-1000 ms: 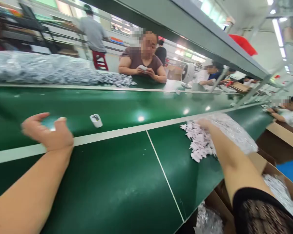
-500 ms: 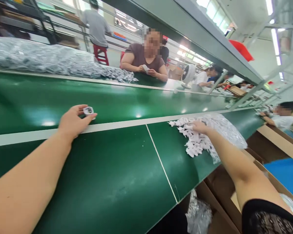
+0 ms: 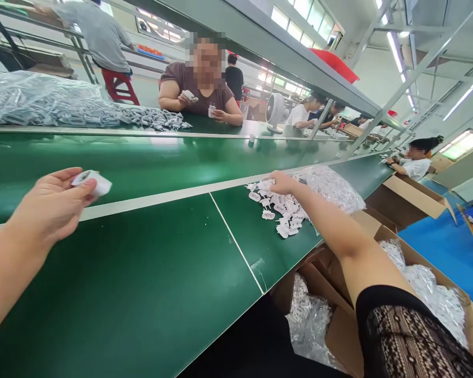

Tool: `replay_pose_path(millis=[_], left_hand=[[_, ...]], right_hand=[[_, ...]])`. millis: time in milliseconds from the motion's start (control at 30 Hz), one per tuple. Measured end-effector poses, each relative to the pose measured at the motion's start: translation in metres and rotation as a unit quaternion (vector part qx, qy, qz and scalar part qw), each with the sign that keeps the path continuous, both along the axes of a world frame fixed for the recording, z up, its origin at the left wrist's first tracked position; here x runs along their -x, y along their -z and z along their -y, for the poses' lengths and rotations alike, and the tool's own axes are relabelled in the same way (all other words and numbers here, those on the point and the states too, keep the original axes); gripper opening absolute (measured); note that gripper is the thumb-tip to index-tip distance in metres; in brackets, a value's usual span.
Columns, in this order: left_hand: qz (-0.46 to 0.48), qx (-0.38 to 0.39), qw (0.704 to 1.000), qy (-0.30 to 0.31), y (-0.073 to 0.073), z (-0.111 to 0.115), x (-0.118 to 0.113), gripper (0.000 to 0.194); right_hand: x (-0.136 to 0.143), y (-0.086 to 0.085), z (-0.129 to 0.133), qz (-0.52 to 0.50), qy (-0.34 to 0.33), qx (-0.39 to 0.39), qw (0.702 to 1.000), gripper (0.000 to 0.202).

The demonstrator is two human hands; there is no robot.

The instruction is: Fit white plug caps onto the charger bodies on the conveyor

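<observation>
Pinched between the thumb and fingers of my left hand point(image 3: 61, 202) is a small white charger housing point(image 3: 96, 182), held above the green belt with its opening turned towards the fingers. My right hand point(image 3: 284, 184) reaches out to a loose pile of white plug pieces point(image 3: 286, 210), several of them showing pins. Its fingers are drawn together at the far side of the pile, and their tips are partly hidden. Whatever may be between them cannot be made out. A clear plastic bag point(image 3: 331, 186) holding more white pieces lies just beyond that hand.
A pale strip point(image 3: 161, 197) divides the green work surface point(image 3: 142, 273) from the belt point(image 3: 161, 157). Across it, a person point(image 3: 205, 84) handles white parts beside a bagged heap point(image 3: 51, 105). Cardboard boxes point(image 3: 342, 336) with bagged parts stand below right. A metal shelf point(image 3: 268, 58) slants overhead.
My view has swung to the right. The housing in my left hand has turned and now shows its smooth side. My right hand is still at the pile. The person opposite has parted their hands.
</observation>
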State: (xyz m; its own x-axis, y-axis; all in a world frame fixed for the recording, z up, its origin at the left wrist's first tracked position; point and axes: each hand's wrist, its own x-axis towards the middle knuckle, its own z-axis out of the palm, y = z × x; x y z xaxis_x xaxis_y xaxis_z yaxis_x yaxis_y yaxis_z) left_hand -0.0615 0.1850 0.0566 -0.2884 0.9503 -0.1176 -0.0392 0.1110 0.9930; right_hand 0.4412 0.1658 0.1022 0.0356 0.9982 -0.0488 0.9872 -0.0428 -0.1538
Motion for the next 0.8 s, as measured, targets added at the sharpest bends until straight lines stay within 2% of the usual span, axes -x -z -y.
replay_pose_path(millis=[67,167,233,333,400,467,533,600,667,700,767,800], left_hand=[[0.024,-0.005,0.998,0.056,-0.008,0.027,-0.014,0.020],[0.056,0.003,0.988,0.147,-0.010,0.079,-0.033,0.024],[0.077,0.019,0.978,0.194,-0.009,0.115,-0.041,0.045],[0.102,0.041,0.964,0.242,-0.008,0.160,-0.046,0.073],[0.099,0.045,0.959,0.260,-0.006,0.178,-0.047,0.077],[0.073,0.042,0.959,0.271,-0.001,0.187,-0.048,0.079],[0.037,0.027,0.959,0.278,0.009,0.190,-0.050,0.081],[0.008,0.000,0.960,0.279,0.023,0.190,-0.053,0.081],[-0.012,-0.030,0.962,0.270,0.036,0.192,-0.059,0.076],[-0.023,-0.040,0.962,0.268,0.041,0.192,-0.061,0.072],[-0.047,-0.049,0.961,0.269,0.049,0.194,-0.064,0.064],[-0.059,-0.046,0.960,0.270,0.051,0.195,-0.064,0.062]], right_hand=[[0.023,0.010,-0.014,0.006,0.008,0.004,1.000,0.043],[0.057,0.025,-0.029,0.011,0.031,0.020,0.999,0.039],[0.071,0.030,-0.032,0.004,0.045,0.028,0.999,0.038],[0.081,0.029,-0.030,-0.034,0.043,0.032,0.998,0.037],[0.084,0.023,-0.026,-0.075,0.030,0.016,0.997,0.035],[0.090,0.017,-0.020,-0.130,0.016,-0.016,0.991,0.031],[0.104,0.014,-0.007,-0.200,-0.002,-0.030,0.979,0.034],[0.125,0.016,0.014,-0.276,-0.029,-0.012,0.961,0.039],[0.149,0.023,0.039,-0.355,-0.066,0.025,0.932,0.041],[0.161,0.029,0.053,-0.406,-0.089,0.048,0.908,0.039],[0.181,0.040,0.076,-0.591,-0.113,0.117,0.790,0.032],[0.190,0.046,0.086,-0.638,-0.106,0.143,0.749,0.033]])
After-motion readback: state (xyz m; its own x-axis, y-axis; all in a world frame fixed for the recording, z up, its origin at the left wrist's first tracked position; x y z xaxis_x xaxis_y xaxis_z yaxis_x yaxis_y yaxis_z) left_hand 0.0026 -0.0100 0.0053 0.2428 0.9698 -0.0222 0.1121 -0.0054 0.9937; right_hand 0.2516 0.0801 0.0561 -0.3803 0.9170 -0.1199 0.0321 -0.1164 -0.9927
